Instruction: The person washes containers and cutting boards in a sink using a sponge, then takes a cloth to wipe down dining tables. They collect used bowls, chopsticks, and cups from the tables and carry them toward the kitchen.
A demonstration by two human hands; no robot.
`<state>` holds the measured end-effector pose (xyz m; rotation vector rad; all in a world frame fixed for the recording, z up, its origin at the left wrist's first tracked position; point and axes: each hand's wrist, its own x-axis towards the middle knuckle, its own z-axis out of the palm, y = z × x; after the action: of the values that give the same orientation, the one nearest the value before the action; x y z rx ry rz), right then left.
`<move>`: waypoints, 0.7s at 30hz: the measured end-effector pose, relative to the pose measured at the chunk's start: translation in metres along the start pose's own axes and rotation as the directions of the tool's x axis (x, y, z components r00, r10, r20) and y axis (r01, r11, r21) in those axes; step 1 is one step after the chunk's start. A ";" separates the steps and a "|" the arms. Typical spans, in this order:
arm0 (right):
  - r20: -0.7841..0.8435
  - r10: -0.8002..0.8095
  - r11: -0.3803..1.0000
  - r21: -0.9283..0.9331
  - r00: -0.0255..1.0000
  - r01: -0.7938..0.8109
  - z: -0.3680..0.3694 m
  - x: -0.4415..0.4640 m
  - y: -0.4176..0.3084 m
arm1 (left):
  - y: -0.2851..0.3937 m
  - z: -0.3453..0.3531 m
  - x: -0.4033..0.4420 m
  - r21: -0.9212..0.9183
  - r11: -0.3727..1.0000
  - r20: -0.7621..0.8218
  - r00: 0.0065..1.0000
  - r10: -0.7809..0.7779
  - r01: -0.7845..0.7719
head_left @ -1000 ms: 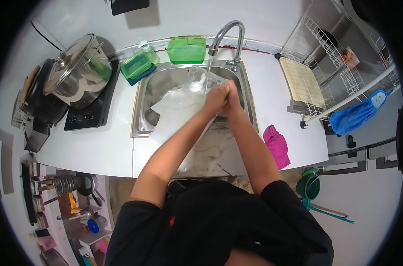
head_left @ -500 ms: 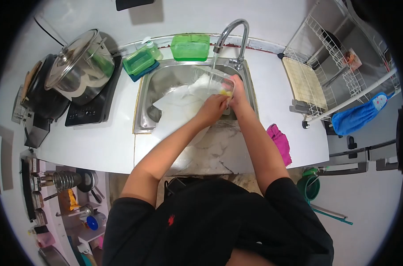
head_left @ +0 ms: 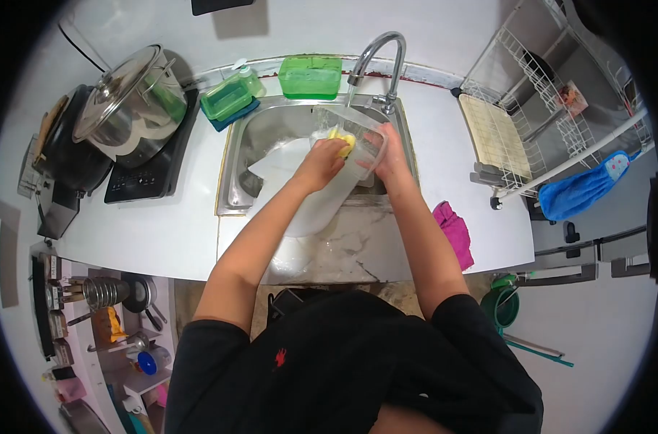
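My left hand (head_left: pixel 321 165) is closed around a yellow sponge (head_left: pixel 345 143), just left of a clear plastic container (head_left: pixel 374 141). My right hand (head_left: pixel 391 153) grips that container by its right side and keeps it tilted over the sink (head_left: pixel 235 163). Water runs from the curved faucet (head_left: pixel 378 47) beside the container's far edge. Under my left hand a white, sheet-like piece (head_left: pixel 289 173) lies slanted in the sink and reaches over its front rim; its exact kind I cannot make out.
Green containers (head_left: pixel 309 78) and a soap bottle (head_left: pixel 251 81) stand behind the sink. Left is a steel pot (head_left: pixel 137 108) on a black cooktop (head_left: pixel 142 181). A pink cloth (head_left: pixel 453 233) lies at right, near a white wire rack (head_left: pixel 520 137) and a blue towel (head_left: pixel 582 192).
My left hand has moved left, away from the container's right end, and the yellow sponge shows more clearly. My right hand still holds the container, which is now turned differently.
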<state>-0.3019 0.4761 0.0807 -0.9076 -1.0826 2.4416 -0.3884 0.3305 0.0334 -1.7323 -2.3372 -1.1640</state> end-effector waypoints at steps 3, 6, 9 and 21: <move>0.145 -0.154 0.988 0.041 0.977 0.150 -0.025 0.067 0.032 | 0.017 0.014 -0.004 -0.048 0.995 -0.014 0.996 0.092 -0.093; 0.170 -0.045 0.999 0.009 0.984 0.044 -0.033 0.071 0.021 | 0.039 -0.007 -0.006 -0.047 0.987 0.034 0.988 0.153 -0.151; -0.023 0.049 0.997 -0.060 0.999 -0.050 -0.012 0.007 -0.015 | -0.004 -0.021 -0.006 0.094 0.994 -0.002 0.999 0.047 -0.047; 0.329 -0.515 0.659 -0.439 0.792 0.611 -0.024 0.032 -0.016 | 0.020 -0.094 0.066 -0.185 0.887 0.405 0.855 -0.323 0.422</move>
<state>-0.3094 0.5161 0.0675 -0.3693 -1.8376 1.7334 -0.4356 0.3350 0.1400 -1.7430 -2.9777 -1.3664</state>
